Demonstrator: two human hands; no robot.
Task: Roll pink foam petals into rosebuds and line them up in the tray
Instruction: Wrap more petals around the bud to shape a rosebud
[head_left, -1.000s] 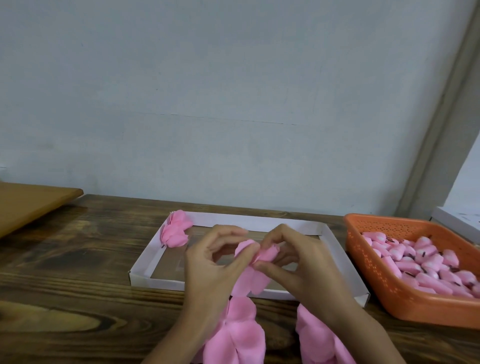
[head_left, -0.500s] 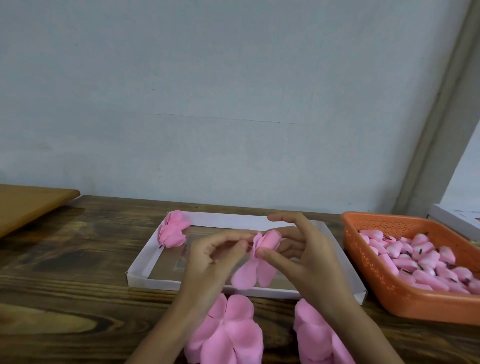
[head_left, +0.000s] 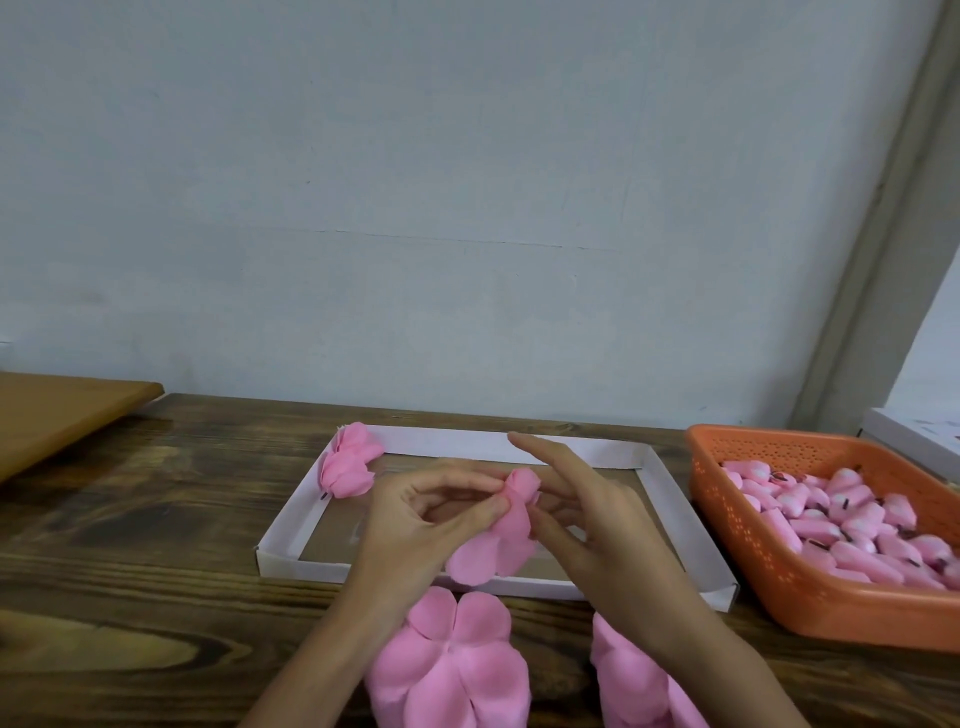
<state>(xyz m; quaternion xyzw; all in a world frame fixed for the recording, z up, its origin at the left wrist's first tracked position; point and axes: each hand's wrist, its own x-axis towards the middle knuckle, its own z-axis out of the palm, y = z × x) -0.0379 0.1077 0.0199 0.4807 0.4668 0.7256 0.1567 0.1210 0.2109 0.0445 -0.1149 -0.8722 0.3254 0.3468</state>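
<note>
Both hands are over the white tray (head_left: 291, 565), which sits at the middle of the bench (head_left: 156, 519), toward its back edge. The left hand (head_left: 431, 525) pinches the rolled top of a pink petal piece (head_left: 511, 530) between thumb and forefinger. The right hand (head_left: 597, 525) holds the same piece from the other side, thumb against its edge and lower fingers behind it, forefinger stretched straight out. The piece is held above the tray's front half; its upper end is curled into a bud and the lower lobes hang loose. Finished roses (head_left: 349, 467) lie in the tray's back left corner. Two flat petal stacks (head_left: 452, 670) (head_left: 628, 675) lie at the bench's front edge, under the wrists. An orange basket (head_left: 737, 545) at the right edge holds many small pink rolls (head_left: 852, 525). A brown board (head_left: 52, 415) is at the left edge.
</note>
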